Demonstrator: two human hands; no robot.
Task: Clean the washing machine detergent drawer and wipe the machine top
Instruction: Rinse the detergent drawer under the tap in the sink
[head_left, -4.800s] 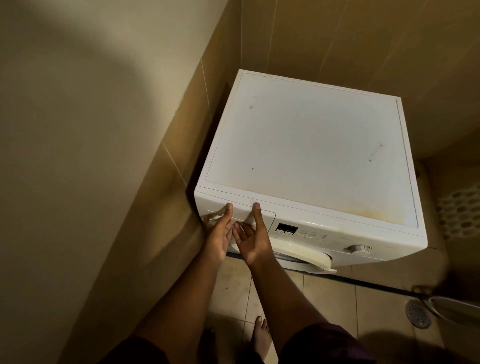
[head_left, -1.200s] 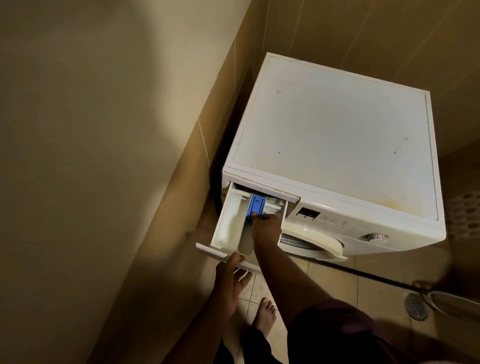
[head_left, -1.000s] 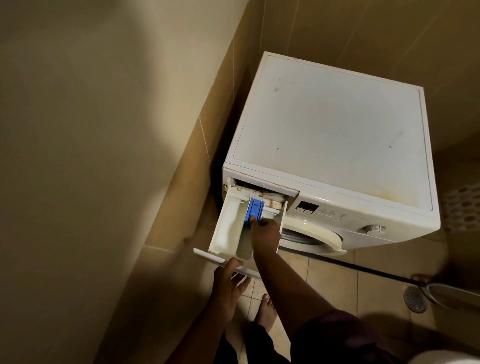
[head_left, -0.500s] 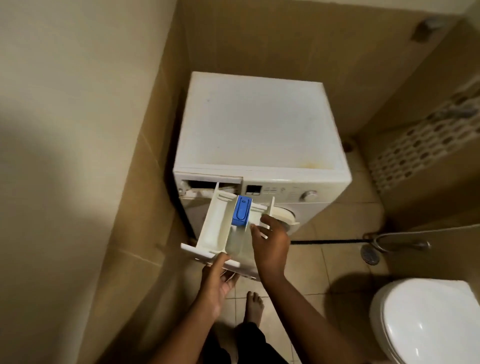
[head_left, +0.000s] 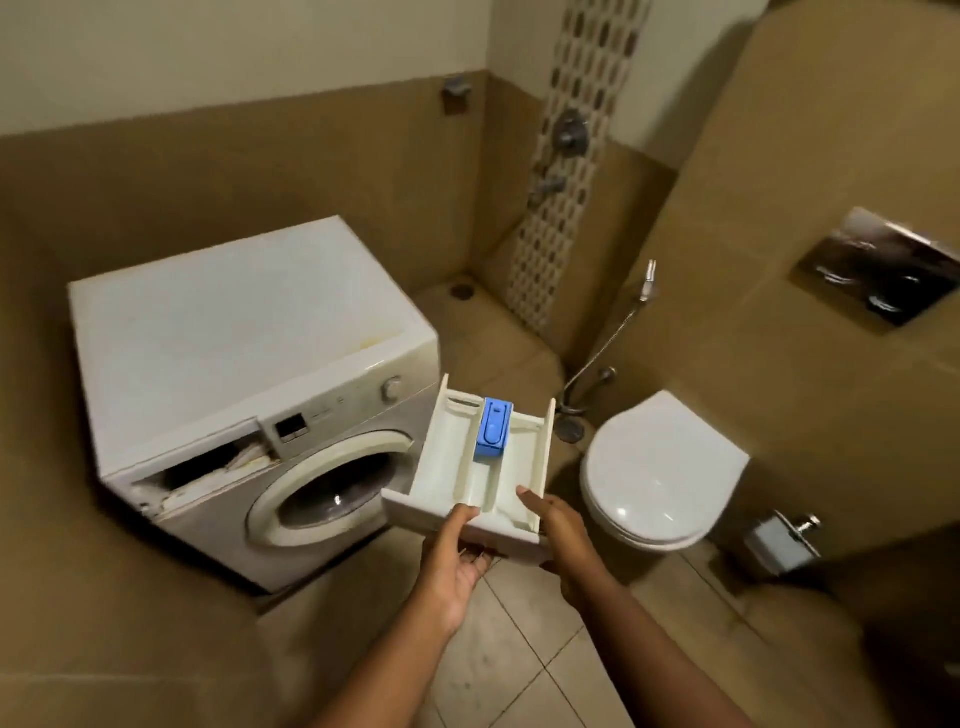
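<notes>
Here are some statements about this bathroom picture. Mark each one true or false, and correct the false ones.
1. The detergent drawer is fully out of the washing machine. True.
2. Only one hand holds the drawer. False: the left hand and the right hand both hold it.
3. The blue insert sits in the drawer. True.
4. The toilet lid is up. False: it is down.

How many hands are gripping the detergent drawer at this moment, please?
2: the left hand grips the detergent drawer at its front panel, and the right hand grips its front right corner.
</notes>
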